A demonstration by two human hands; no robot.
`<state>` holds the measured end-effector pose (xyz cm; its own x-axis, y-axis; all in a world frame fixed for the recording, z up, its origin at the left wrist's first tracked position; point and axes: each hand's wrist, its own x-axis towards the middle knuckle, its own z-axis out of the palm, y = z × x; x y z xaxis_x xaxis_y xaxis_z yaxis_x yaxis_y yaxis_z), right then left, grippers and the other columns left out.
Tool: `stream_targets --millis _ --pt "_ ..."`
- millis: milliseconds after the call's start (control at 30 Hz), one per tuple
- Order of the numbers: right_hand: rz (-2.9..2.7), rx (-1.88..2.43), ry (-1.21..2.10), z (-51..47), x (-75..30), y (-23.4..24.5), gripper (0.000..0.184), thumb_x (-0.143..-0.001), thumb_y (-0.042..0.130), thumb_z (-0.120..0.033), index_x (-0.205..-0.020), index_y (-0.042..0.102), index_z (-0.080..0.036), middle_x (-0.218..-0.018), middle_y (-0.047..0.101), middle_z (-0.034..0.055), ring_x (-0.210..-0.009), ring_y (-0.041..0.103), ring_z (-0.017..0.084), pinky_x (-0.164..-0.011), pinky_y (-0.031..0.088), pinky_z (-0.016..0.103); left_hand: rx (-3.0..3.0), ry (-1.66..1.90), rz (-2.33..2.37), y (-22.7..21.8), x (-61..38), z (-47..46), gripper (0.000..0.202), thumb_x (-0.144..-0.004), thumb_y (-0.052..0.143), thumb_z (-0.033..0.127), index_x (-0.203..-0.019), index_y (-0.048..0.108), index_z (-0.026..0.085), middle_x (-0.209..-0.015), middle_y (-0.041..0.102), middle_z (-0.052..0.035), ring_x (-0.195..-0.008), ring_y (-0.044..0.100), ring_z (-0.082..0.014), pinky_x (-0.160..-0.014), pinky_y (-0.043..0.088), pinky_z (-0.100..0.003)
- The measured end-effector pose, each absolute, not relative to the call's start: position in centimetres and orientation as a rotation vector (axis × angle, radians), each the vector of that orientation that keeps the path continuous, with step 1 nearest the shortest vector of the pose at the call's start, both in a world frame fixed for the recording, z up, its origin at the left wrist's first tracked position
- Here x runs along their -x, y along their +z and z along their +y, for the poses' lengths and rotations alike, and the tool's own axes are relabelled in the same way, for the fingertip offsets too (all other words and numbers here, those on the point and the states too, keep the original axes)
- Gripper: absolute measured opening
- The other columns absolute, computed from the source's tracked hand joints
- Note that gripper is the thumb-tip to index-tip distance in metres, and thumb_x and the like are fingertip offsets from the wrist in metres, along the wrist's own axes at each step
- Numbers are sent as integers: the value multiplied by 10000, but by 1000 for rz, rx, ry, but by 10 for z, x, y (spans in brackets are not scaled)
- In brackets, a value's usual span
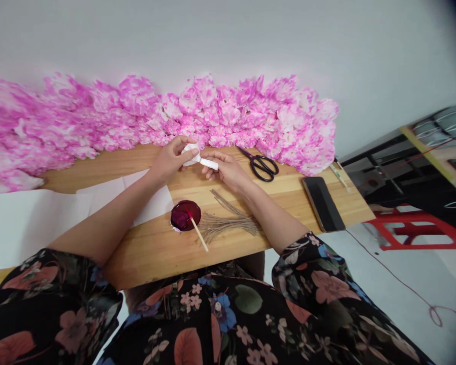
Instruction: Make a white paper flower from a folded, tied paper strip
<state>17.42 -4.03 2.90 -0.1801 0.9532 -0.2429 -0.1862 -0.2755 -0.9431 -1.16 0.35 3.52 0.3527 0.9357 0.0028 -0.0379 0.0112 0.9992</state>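
Observation:
My left hand (172, 158) pinches one end of a folded white paper piece (197, 158) above the wooden table (155, 248). The other end, a narrow white strip, is gripped by my right hand (228, 170). Both hands meet over the middle of the table, just in front of a long row of pink-and-white paper flowers (213, 114). Below the hands sits a small dish of dark red dye (185, 215) with a wooden stick (198, 232) resting in it. A bundle of thin wires (230, 218) lies beside the dish.
Black scissors (261, 165) lie right of my hands. A dark phone (323, 204) rests near the table's right edge, with a thin pen-like stick (340, 176) behind it. White paper sheets (41, 218) cover the table's left part. A red stool (414, 230) stands on the floor at right.

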Motion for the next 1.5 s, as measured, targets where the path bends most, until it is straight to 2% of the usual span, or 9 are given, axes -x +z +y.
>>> stream_targets --millis 200,300,367,467,667,867,1100,1300,1500 --pt "-1052 1147 1588 -41 -174 29 125 -911 638 -166 -1029 670 -190 -670 714 -35 -529 624 75 -500 484 151 -1396 1025 988 30 13 6 118 -796 697 189 -881 617 198 -767 614 -4 -629 528 -126 -563 416 -236" --pt "-1041 1125 1587 -40 -175 27 157 -908 631 -157 -1058 660 -190 -660 708 -41 -521 616 72 -492 475 148 -1572 1192 1025 33 14 5 183 -796 695 195 -970 643 215 -1008 670 -56 -953 612 -202 -778 490 -284" --pt "-1030 1107 1590 -39 -176 26 187 -906 619 -151 -1086 655 -188 -660 709 -42 -515 611 71 -493 475 149 -1740 1184 1011 35 14 3 217 -799 723 247 -1008 668 230 -1166 666 -86 -1189 556 -268 -927 472 -344" --pt "-986 1098 1600 -38 -177 26 205 -907 592 -139 -1099 650 -182 -650 699 -48 -497 598 67 -489 471 148 -1964 1058 967 34 14 3 251 -765 775 316 -996 707 243 -1227 665 -101 -1299 493 -329 -1042 405 -419" --pt "-880 1066 1655 -36 -180 31 113 -988 532 -201 -1043 628 -177 -613 667 -46 -466 562 75 -459 455 159 -2067 989 997 21 15 10 149 -815 731 361 -896 751 237 -980 715 -86 -1093 594 -304 -1025 398 -421" --pt "-878 1075 1571 -33 -183 27 205 -966 651 -340 -846 569 -196 -668 667 -31 -529 572 74 -506 485 165 -1785 882 868 25 16 4 467 -882 634 636 -785 680 181 -764 692 -54 -730 612 -181 -734 493 -294" --pt "-1344 1075 1264 -36 -175 21 238 -810 775 -405 -900 672 -210 -806 690 -1 -737 611 136 -596 515 226 -1673 829 792 30 12 -1 532 -845 659 690 -711 609 177 -667 643 -30 -624 571 -132 -641 479 -248" --pt "-1553 1234 878 -36 -178 16 206 -870 660 -391 -826 650 -191 -738 649 -3 -651 550 136 -600 454 262 -1698 809 803 30 10 -3 533 -869 644 652 -632 582 179 -588 592 -14 -571 541 -118 -605 447 -241" --pt "-1858 1329 381 -43 -179 21 213 -970 582 -334 -868 697 -187 -820 714 23 -724 600 152 -712 427 284 -1642 818 856 30 9 -5 539 -858 657 661 -626 585 179 -569 582 -13 -549 529 -117 -582 436 -241"
